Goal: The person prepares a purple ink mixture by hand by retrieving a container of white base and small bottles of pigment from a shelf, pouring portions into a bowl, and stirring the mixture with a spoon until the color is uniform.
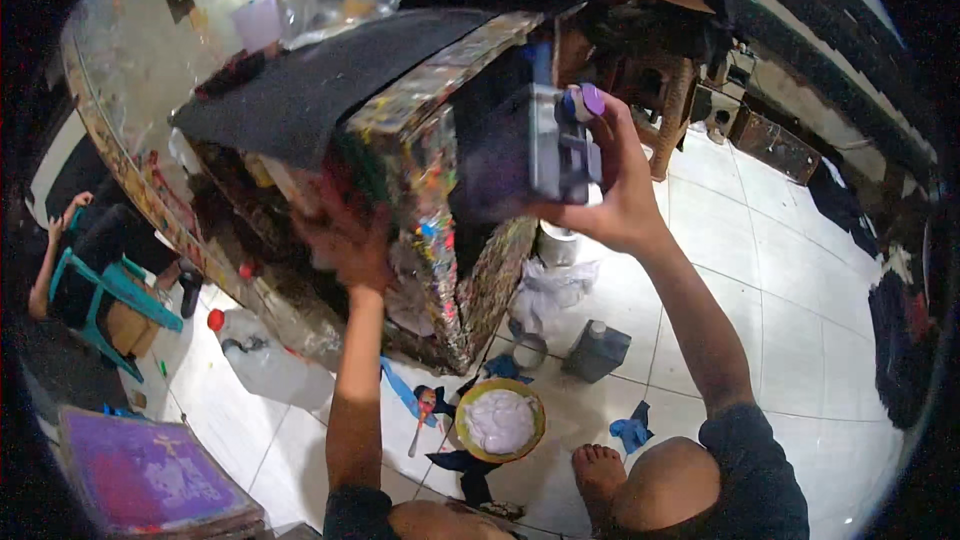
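Note:
My right hand [620, 190] grips a dark grey plastic container [545, 150] with a purple cap at its top, held beside the paint-splattered corner of a workbench [435, 270]. My left hand [345, 245] is blurred at the bench's front, just below a black sheet [300, 70]; its fingers look spread, and I see nothing held in them. Below, a yellow-rimmed bowl of pale lilac paste [500, 420] sits on the tiled floor, near a small dark jerrycan [597, 350].
A co-worker's hands [70, 215] show at the left beside a teal chair [115, 310]. A large translucent jug [265, 360], a purple-stained board [155, 470], white cloth [545, 295] and blue scraps [630, 430] lie around me. Dark fabric [890, 340] lines the right side.

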